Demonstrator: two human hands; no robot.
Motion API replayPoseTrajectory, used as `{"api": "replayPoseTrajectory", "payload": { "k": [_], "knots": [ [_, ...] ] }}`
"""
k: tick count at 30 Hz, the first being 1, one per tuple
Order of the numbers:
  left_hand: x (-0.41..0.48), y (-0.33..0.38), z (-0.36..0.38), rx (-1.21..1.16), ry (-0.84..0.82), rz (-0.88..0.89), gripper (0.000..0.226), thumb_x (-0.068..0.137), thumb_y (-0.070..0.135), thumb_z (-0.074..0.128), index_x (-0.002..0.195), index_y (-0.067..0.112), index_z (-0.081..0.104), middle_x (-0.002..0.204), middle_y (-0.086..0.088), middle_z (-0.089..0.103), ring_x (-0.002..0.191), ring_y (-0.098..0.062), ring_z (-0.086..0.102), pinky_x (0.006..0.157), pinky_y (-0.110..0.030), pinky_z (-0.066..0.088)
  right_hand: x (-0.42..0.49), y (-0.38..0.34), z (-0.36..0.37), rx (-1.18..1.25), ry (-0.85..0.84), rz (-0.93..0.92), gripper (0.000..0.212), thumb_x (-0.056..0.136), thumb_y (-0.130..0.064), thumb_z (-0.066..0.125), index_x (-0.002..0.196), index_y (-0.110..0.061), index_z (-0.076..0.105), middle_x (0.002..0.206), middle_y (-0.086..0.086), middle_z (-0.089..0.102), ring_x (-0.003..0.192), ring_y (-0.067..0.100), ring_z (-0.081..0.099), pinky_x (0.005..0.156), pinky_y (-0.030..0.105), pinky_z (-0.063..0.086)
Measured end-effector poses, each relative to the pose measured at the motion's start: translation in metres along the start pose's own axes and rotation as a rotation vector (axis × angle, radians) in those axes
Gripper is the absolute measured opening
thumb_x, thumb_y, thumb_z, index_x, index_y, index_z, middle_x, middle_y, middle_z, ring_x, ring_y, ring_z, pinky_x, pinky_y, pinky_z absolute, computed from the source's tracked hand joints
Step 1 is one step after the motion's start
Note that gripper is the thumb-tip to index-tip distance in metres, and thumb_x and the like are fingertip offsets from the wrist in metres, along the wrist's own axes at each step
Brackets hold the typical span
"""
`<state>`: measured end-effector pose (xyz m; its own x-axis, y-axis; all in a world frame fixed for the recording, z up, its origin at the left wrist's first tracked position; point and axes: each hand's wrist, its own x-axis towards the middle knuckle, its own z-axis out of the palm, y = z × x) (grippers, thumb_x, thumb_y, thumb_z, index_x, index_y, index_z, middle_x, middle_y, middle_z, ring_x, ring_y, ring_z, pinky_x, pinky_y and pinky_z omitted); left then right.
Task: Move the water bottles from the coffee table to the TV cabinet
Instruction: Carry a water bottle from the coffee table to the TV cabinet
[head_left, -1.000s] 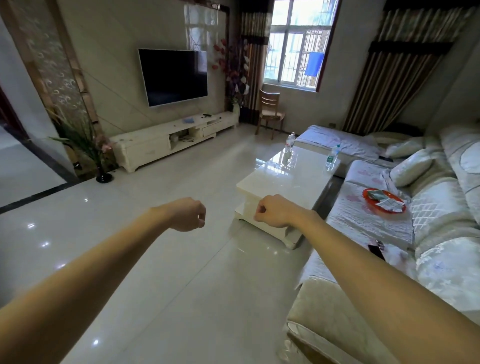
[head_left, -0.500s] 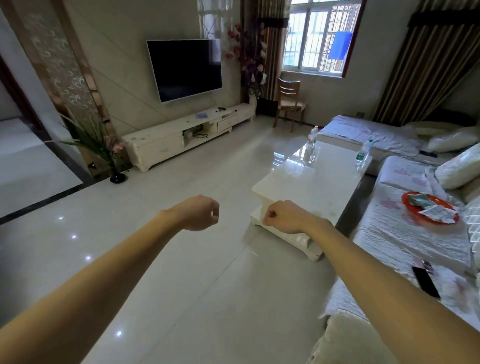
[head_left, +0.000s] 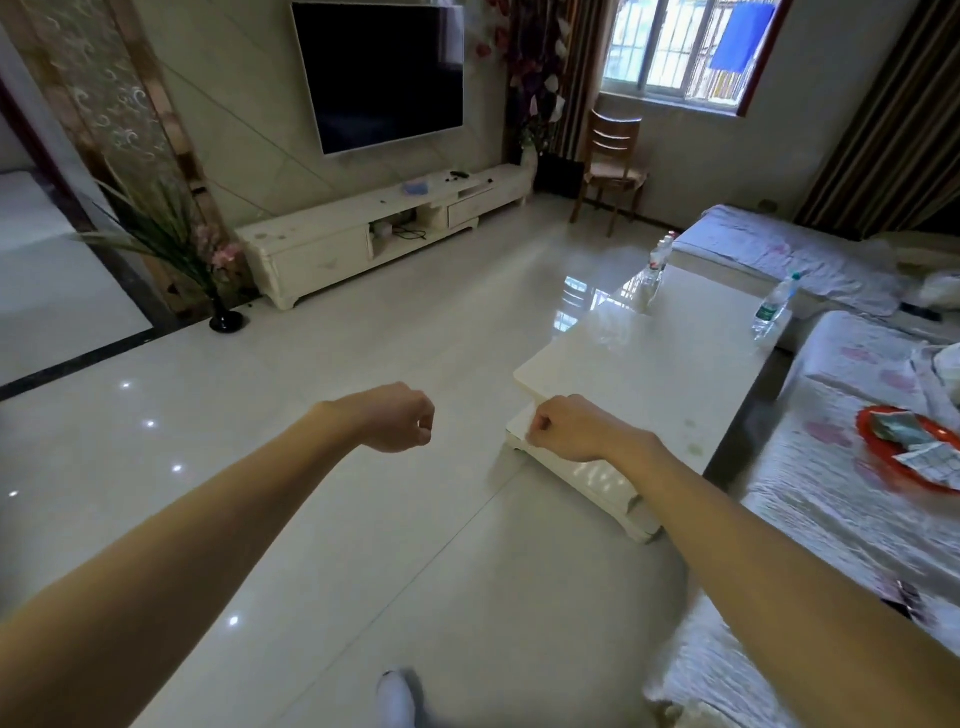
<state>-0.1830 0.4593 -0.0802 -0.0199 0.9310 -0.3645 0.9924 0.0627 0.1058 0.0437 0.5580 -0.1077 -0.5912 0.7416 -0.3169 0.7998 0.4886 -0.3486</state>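
Both arms are held out forward over the glossy tiled floor (head_left: 311, 519). The left hand (head_left: 397, 418) is clenched into a fist with the fingers curled under, and nothing is held in it. The right hand (head_left: 569, 428) is likewise closed into a fist and nothing is grasped; it is seen in front of the near corner of the white coffee table (head_left: 665, 364), and whether it touches the table cannot be told. Two water bottles are found upright at the far end of the coffee table, well apart from both hands: a red-capped bottle (head_left: 661, 254) at the far left corner and a green-labelled bottle (head_left: 774, 306) at the far right edge. The white TV cabinet (head_left: 322, 249) is set against the wall beneath the dark television (head_left: 384, 73), across the floor from the table. A covered sofa (head_left: 831, 519) is seen just beside the table on the right, with a red tray (head_left: 883, 462) laid on it
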Motion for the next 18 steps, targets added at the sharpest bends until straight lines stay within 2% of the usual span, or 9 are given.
{"api": "replayPoseTrajectory", "payload": {
  "k": [4,10,12,15,18],
  "knots": [
    [0.065,-0.039,-0.015,-0.016,-0.005,0.019,0.023,0.098,0.029,0.051,0.111,0.016,0.066,0.111,-0.006,0.066,0.088,-0.019,0.055,0.078,-0.029,0.045,0.069,-0.003,-0.015,0.006,-0.004,0.033,0.036,0.093,-0.029,0.052,0.082,0.005,0.059,0.082,0.016,0.062,0.070,0.022,0.051,0.067,0.032,0.042],
    [0.162,-0.113,-0.055,-0.017,-0.005,0.054,0.023,0.098,0.030,0.051,0.110,0.017,0.066,0.112,-0.006,0.065,0.090,-0.020,0.056,0.080,-0.031,0.047,0.174,-0.019,-0.044,0.010,0.010,0.086,0.027,0.094,-0.027,0.048,0.077,-0.008,0.056,0.089,0.019,0.067,0.072,0.021,0.054,0.065,0.032,0.042],
    [0.188,-0.137,-0.070,0.005,-0.023,0.063,0.024,0.098,0.030,0.050,0.111,0.016,0.066,0.111,-0.006,0.065,0.092,-0.020,0.058,0.079,-0.030,0.046,0.204,-0.023,-0.052,0.021,0.000,0.115,0.030,0.096,-0.028,0.048,0.079,-0.006,0.058,0.091,0.016,0.067,0.077,0.022,0.057,0.068,0.031,0.044],
    [0.225,-0.164,-0.089,0.020,-0.020,0.087,0.026,0.099,0.029,0.049,0.113,0.015,0.066,0.111,-0.006,0.066,0.091,-0.020,0.058,0.076,-0.028,0.043,0.248,-0.025,-0.063,0.048,0.015,0.127,0.031,0.096,-0.031,0.049,0.086,-0.005,0.064,0.097,0.010,0.068,0.089,0.024,0.062,0.080,0.036,0.051],
    [0.259,-0.179,-0.099,0.027,-0.048,0.115,0.026,0.099,0.029,0.049,0.113,0.014,0.065,0.112,-0.007,0.066,0.094,-0.022,0.060,0.076,-0.029,0.044,0.284,-0.024,-0.074,0.064,0.001,0.137,0.034,0.095,-0.031,0.050,0.091,-0.002,0.067,0.096,0.013,0.069,0.090,0.027,0.064,0.084,0.040,0.053]
  ]
}}
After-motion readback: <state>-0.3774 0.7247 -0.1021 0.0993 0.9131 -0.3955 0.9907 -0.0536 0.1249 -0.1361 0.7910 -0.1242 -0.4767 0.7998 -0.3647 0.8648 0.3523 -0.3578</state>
